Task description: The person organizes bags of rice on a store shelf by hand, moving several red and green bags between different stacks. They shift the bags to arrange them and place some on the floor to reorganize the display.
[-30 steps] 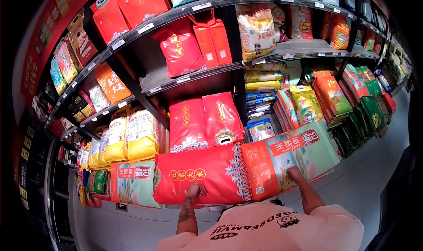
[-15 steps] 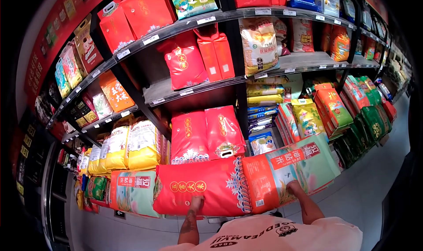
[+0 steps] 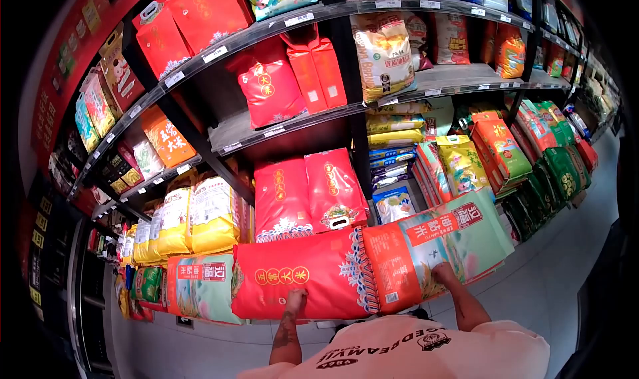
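A large red rice bag (image 3: 266,259) with gold lettering lies at the front of the low display. My left hand (image 3: 295,302) is on its near face, below the lettering, with the fingers curled in against the bag. To the right lies an orange and pale-green rice bag (image 3: 426,236), at the top of a stack. My right hand (image 3: 442,272) presses on its near side with fingers bent, and the fingertips are partly hidden. Behind the long red bag, two upright red rice bags (image 3: 283,196) lean back side by side.
A matching green and orange bag (image 3: 200,282) lies to the left. Yellow and white rice bags (image 3: 213,212) stand behind it. Dark shelves (image 3: 286,134) with more bags rise above. Stacked green bags (image 3: 566,176) stand at right, beside the tiled floor (image 3: 532,272).
The view has shifted slightly, so the shelves sit a little higher and further left. Both hands stay on the same bags, with little change in position.
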Demonstrator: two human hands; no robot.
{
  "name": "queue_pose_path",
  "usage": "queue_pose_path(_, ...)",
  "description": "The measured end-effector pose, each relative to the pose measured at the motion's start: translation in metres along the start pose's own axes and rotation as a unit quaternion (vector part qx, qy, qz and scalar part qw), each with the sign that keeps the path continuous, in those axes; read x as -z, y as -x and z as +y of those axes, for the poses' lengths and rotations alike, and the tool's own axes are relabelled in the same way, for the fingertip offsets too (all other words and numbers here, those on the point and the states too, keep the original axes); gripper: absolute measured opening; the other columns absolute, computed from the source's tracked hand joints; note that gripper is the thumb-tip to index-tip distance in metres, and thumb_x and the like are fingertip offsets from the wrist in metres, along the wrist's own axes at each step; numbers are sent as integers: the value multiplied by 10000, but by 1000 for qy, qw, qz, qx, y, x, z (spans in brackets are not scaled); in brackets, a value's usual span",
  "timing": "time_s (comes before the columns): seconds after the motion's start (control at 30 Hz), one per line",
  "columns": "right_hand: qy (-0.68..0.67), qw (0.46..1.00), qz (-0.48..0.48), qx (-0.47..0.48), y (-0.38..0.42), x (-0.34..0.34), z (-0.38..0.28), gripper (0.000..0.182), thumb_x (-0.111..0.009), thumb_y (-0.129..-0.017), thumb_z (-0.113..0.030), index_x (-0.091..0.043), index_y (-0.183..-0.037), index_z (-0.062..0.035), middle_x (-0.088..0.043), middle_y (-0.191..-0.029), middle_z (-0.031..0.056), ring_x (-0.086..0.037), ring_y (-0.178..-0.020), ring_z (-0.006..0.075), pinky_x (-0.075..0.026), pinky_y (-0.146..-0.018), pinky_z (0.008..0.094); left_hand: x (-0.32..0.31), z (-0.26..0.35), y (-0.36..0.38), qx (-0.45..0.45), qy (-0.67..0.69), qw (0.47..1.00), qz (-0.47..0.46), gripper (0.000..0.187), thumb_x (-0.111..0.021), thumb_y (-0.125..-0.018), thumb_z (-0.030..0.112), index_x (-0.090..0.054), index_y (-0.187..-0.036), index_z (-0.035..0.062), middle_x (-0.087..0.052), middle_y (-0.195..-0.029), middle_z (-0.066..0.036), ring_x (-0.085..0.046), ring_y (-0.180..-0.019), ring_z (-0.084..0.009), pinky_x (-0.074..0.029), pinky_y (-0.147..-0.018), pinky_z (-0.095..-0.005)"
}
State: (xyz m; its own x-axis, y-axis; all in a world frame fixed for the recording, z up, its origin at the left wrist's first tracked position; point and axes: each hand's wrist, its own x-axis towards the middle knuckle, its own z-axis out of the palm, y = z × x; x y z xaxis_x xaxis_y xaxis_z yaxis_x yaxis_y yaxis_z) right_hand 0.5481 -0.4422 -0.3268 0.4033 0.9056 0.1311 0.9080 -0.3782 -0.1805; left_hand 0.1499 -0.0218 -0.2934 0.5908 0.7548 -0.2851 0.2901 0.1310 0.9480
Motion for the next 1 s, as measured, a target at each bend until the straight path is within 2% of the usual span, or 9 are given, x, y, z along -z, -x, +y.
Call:
queue_pose_path(0.17, -22, 1000, -14, -13, 1, -3, 2, 65, -609, -538, -142, -632, -595, -121, -606, -641, 91, -608, -628, 267, -478, -568, 372, 1, -20, -6, -201, -88, 976, 3, 135, -502, -714, 81, -580, -617, 30, -495, -499, -29, -473, -452, -128, -370, -444, -275)
queue_pose_path(0.37, -109, 993, 7, -41, 2, 7, -4, 136, -626, -501, -31, -635, -626, -87, -608, -656, 103, -606, -601, 246, -484, -547, 305, -1, 4, 3, 58, 35, 998, 13, 130, -530, -703, 94, -561, -585, 49, -465, -465, -21, -426, -380, -140, -304, -379, -277)
queue_pose_path(0.6, -166, 984, 27, -50, 2, 4, -2, 80, -623, -528, -89, -643, -604, -103, -605, -647, 112, -607, -609, 267, -480, -556, 340, 1, 11, 3, 132, 62, 989, 6, 136, -551, -710, 115, -558, -586, 58, -440, -454, -15, -371, -346, -132, -260, -353, -271)
queue_pose_path(0.7, -473, 826, -42, -302, 6, -3, 1, 128, -626, -498, -25, -633, -612, -83, -606, -659, 119, -592, -587, 260, -465, -519, 316, -2, 18, 8, 147, 69, 987, 9, 130, -546, -713, 103, -558, -591, 60, -435, -451, -13, -371, -346, -133, -262, -352, -272)
queue_pose_path(0.77, -242, 964, -17, -108, 4, 1, 2, 137, -634, -491, -31, -636, -621, -74, -601, -651, 122, -587, -576, 252, -464, -518, 316, -1, 23, 8, 156, 76, 985, 0, 128, -543, -717, 95, -562, -595, 61, -433, -450, -13, -373, -347, -135, -263, -352, -273)
queue_pose_path(0.8, -113, 994, -2, -2, 1, 8, 1, 143, -639, -487, -34, -638, -626, -69, -599, -647, 124, -585, -571, 247, -463, -517, 316, 2, 13, 3, -17, -74, 997, -14, 112, -559, -711, 102, -577, -614, 50, -480, -490, -40, -433, -405, -152, -325, -407, -287)
queue_pose_path(0.83, -129, 992, 3, -8, 2, 13, -2, 147, -649, -480, -52, -640, -627, -59, -589, -629, 121, -584, -563, 231, -466, -524, 320, 8, -9, -5, -188, -221, 957, -21, 102, -575, -705, 109, -593, -632, 40, -528, -530, -67, -493, -463, -169, -387, -463, -301)
queue_pose_path(0.87, -297, 938, -33, -173, 1, 16, -7, 122, -631, -500, -53, -641, -621, -55, -578, -613, 123, -582, -559, 221, -467, -523, 323, 14, -30, -14, -346, -359, 867, -20, 100, -591, -699, 115, -608, -651, 29, -575, -570, -95, -553, -521, -187, -450, -519, -315)
queue_pose_path(1.0, -103, 994, -16, -22, -1, 14, 1, 64, -593, -489, -115, -608, -551, -115, -573, -602, 117, -579, -601, 313, -469, -557, 390, 13, -34, -7, -114, -240, 963, -50, 94, -616, -695, 126, -613, -672, 35, -591, -607, -121, -577, -563, -201, -477, -573, -329)
